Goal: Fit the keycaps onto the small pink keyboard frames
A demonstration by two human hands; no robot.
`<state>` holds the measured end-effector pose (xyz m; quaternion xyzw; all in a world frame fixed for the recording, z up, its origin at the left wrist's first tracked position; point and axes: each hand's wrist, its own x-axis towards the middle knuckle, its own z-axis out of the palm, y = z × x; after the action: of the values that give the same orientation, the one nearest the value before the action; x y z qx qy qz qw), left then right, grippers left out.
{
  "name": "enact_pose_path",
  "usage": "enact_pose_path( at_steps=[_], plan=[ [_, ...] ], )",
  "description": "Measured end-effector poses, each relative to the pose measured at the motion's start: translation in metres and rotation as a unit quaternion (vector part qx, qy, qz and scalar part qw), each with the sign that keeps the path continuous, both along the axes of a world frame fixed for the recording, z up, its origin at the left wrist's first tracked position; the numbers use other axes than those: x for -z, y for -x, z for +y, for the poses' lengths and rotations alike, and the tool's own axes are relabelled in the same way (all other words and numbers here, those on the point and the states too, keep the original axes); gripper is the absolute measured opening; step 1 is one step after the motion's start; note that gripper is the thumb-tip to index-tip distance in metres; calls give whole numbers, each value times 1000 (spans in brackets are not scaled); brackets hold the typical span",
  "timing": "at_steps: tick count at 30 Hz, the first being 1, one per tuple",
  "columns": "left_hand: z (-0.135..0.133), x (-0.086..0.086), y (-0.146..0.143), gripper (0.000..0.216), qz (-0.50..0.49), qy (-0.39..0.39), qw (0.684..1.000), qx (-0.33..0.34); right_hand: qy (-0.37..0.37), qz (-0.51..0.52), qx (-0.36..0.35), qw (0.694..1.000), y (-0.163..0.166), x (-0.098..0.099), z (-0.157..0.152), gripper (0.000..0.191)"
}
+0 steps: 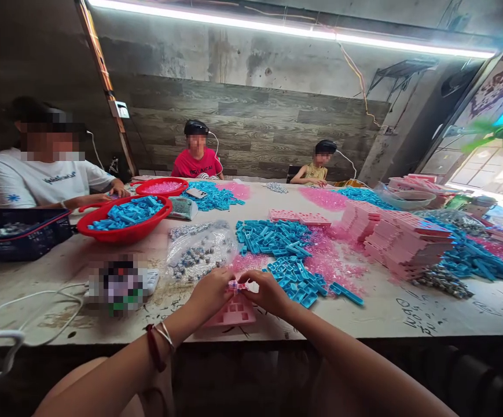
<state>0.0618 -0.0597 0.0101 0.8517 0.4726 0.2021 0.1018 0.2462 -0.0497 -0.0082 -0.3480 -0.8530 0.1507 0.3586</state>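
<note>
The left hand (pixel 215 291) and right hand (pixel 269 293) are pinched closed at the fingertips on one small pink piece (pixel 239 286), located between them over a pink tray (pixel 228 317) near the table's (pixel 342 321) front edge, with blue parts (pixel 297 279) beside the right hand and a clear bag (pixel 203 250) beyond the left.

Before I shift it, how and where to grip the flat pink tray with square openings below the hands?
Probably by its near right corner, coming from the near right: the flat pink tray lies on the white table; the left hand and right hand hide its far part, but that corner shows free.
</note>
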Motion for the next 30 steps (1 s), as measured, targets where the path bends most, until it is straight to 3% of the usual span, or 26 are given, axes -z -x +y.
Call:
enact_pose_path(
  at_steps=[12,21,25,30],
  plan=[
    [-5,-11,-2,13,12,13,1000,-6,13,16,-55,998,1,-1,0,9],
    [0,1,-5,12,-22,-10,999,25,21,35,-60,997,0,6,5,7],
    [6,3,-8,18,-14,15,999,27,4,33,-55,998,0,6,5,9],
    [19,5,-7,20,6,39,996,84,-4,19,-59,998,0,4,6,12]
  ],
)
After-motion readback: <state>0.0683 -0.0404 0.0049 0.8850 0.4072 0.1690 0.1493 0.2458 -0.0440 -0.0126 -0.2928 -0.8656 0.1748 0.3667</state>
